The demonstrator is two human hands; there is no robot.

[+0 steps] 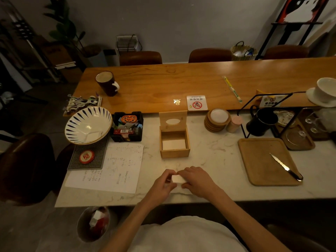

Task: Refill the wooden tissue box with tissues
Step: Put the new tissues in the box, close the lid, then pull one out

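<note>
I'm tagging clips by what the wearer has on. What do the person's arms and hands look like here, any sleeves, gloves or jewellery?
Both forearms are bare up to the frame's lower edge, with no sleeves showing. The left hand and right hand wear no gloves, and no rings, watch or bracelet can be seen in this dim light. Below them, the person's top is white.

Wooden box (174, 142) lid-up, tissues (173, 144) inside

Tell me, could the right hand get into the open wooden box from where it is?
Probably yes: the wooden box has its lid up, and bare marble lies between it and the right hand.
</note>
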